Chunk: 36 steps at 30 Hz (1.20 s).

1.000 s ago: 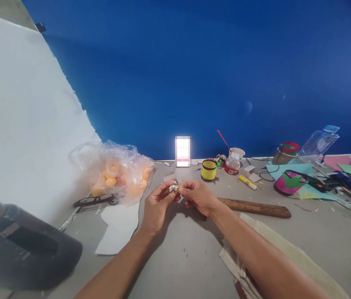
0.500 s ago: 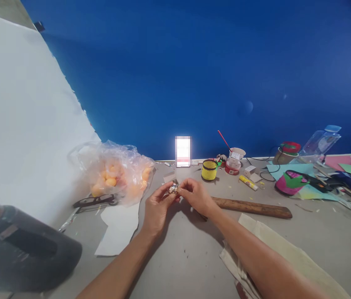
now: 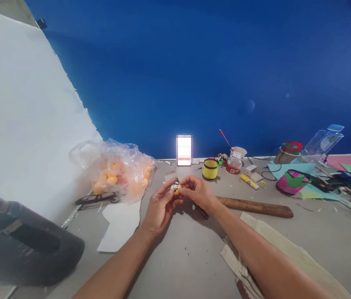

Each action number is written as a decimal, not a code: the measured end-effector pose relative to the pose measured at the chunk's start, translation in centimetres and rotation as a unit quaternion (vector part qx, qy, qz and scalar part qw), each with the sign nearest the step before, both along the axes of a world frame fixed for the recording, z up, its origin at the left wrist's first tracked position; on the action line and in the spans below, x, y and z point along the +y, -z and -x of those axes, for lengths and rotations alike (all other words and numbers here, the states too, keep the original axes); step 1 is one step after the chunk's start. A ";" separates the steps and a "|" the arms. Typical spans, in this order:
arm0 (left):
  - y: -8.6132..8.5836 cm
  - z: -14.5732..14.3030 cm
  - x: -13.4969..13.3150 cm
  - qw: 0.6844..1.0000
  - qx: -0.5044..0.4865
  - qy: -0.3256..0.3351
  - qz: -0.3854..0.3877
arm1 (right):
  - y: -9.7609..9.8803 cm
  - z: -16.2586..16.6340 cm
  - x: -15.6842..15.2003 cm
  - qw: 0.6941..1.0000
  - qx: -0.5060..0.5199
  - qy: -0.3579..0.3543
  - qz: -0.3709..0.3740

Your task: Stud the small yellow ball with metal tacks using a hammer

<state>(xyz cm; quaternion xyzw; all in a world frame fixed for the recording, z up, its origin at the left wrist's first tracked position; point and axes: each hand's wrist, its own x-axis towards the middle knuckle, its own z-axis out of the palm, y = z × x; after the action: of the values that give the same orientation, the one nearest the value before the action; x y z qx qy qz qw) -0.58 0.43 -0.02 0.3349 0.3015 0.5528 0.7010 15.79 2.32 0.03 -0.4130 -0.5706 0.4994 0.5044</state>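
A small round ball [image 3: 175, 189], part shiny silver and part yellow-orange, is held up over the table between both my hands. My left hand [image 3: 160, 203] grips it from the left with fingers and thumb, closed around it. From the other side, my right hand [image 3: 198, 192] pinches it with thumb and forefinger. The fingers cover much of the ball. Below my right hand lies the end of a dark, thin tool [image 3: 201, 212]; its kind cannot be made out.
A clear bag of orange balls [image 3: 111, 172], glasses [image 3: 96, 198] and a dark bottle [image 3: 23, 245] stand left. A bright phone [image 3: 184, 150] leans at the wall. Rightward are a yellow cup [image 3: 210, 169], glue stick [image 3: 249, 182], wooden stick [image 3: 254, 207] and cloth [image 3: 281, 245].
The ball has turned in my fingers, so a yellow-orange part now shows beside the silver. My hands stay at nearly the same place, and the view has shifted slightly.
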 end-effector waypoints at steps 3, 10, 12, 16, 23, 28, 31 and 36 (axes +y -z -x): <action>0.1 0.0 0.0 0.999 0.034 -0.015 -0.017 | -0.1 0.2 -0.2 0.999 -0.028 0.009 -0.016; 0.3 0.2 0.2 0.985 0.157 -0.056 -0.041 | -0.5 0.3 -0.6 0.994 -0.100 -0.001 -0.044; 0.3 0.2 0.2 0.986 0.157 -0.045 -0.042 | -0.6 0.3 -0.6 0.994 -0.099 -0.003 -0.042; 0.4 0.3 0.3 0.989 0.126 0.000 -0.077 | -0.5 0.0 -0.5 0.992 -0.111 0.002 -0.051; 0.4 0.4 0.4 0.992 0.112 0.012 -0.056 | -0.5 -0.3 -0.3 0.989 -0.134 0.011 -0.067; 0.3 0.4 0.3 0.993 0.105 0.015 -0.056 | -0.3 -0.6 0.0 0.991 -0.123 -0.001 -0.059; 0.1 0.3 0.2 0.983 0.166 -0.001 -0.079 | -0.1 -0.7 0.1 0.991 -0.116 -0.011 -0.062; 0.2 0.3 0.2 0.966 0.237 -0.035 -0.094 | -0.6 -1.3 0.2 0.984 -0.163 0.005 -0.074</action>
<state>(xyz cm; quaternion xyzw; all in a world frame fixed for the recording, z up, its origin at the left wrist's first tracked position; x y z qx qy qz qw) -0.88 0.67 -0.22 0.5098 0.4177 0.5077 0.5550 17.06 2.54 0.59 -0.4532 -0.6789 0.3792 0.4358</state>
